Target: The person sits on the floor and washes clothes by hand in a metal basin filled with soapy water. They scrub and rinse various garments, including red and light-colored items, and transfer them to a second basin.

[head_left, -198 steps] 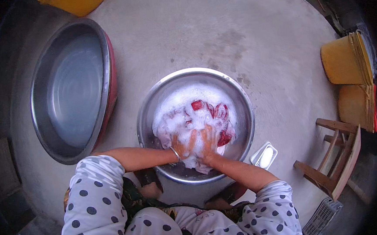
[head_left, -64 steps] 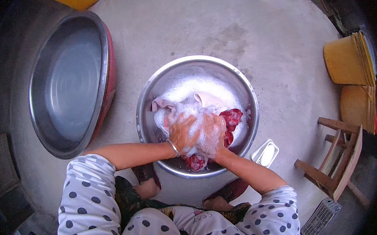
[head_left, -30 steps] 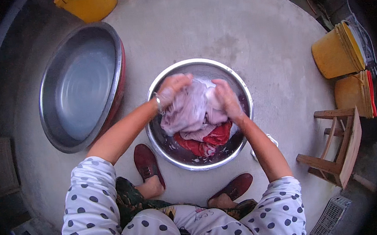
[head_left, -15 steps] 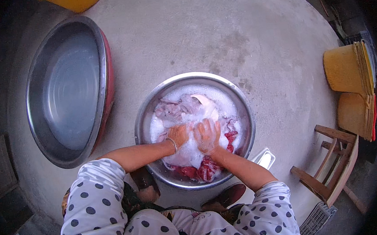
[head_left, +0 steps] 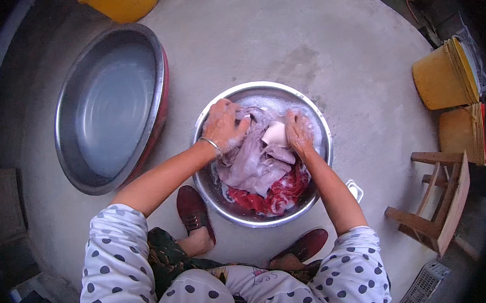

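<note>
A round metal basin (head_left: 206, 194) on the floor in front of me holds wet laundry and suds. Pale mauve cloth (head_left: 249, 165) lies bunched in its middle, and red cloth (head_left: 280, 197) is heaped on the near side. A smooth cream-white piece of cloth (head_left: 275, 133) shows between my hands. My left hand (head_left: 222, 125), a bracelet on its wrist, is closed on the mauve cloth at the basin's far left. At the right, my right hand (head_left: 299, 130) is curled down against the laundry beside the white piece; foam partly covers its fingers.
A large oval metal tub (head_left: 113, 110) with a red outside holds water at the left. One yellow bucket (head_left: 123, 3) stands beyond it; more yellow containers (head_left: 443, 75) are at the right. A small wooden stool (head_left: 435, 205) lies tipped near a white soap dish (head_left: 354, 190).
My hands have moved apart and toward the basin's far side. The mauve cloth is spread out higher above the suds, and less foam covers the laundry. The view has shifted.
</note>
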### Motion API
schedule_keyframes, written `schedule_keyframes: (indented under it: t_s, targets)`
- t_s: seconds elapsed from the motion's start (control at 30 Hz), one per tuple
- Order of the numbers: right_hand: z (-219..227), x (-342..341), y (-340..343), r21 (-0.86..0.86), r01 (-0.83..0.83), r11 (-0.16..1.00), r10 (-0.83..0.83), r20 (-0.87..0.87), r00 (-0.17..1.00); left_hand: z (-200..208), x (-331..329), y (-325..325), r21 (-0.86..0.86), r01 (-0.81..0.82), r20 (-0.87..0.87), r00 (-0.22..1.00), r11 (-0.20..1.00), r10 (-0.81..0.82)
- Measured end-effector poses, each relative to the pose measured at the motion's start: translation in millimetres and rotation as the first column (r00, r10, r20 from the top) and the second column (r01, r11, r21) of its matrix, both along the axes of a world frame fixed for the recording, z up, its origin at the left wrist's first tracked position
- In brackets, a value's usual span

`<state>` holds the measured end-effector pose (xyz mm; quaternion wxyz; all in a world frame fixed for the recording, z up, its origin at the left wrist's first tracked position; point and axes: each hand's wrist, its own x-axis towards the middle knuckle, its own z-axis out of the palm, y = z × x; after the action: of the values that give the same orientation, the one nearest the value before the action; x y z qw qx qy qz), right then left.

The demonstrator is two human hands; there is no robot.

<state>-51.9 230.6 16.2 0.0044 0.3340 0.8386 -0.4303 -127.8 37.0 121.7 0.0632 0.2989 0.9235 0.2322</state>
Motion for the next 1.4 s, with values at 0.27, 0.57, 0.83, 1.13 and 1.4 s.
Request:
schedule_keyframes:
  t_s: [0.27,0.57,0.83,1.13,1.4]
  targets:
    - [30,-25,-23,-0.870,-0.178,0.459,-0.091,-0.246,0.965,-45,-14,21,0.285,-0.651,0.895,0.443,0.703,0.047]
    - [62,61,-56,0.362,-0.430,0.827,0.561,-0.583,0.587,-33,61,-16,0.290,0.378,-0.303,0.908,0.879,-0.290]
    - [12,61,-99,0.420,-0.505,0.754,0.640,-0.299,0.708,-96,88,-23,0.117,-0.340,0.444,0.859,0.933,0.257]
    - [-21,-29,-77,0.069,-0.340,0.938,0.344,-0.045,0.938,-129,11,8,-0.139,-0.254,0.166,0.947,0.957,0.275]
    - [55,-42,-36,0.106,-0.359,0.927,0.336,0.186,0.923,-41,14,-8,-0.163,-0.385,0.456,0.787,0.908,0.415]
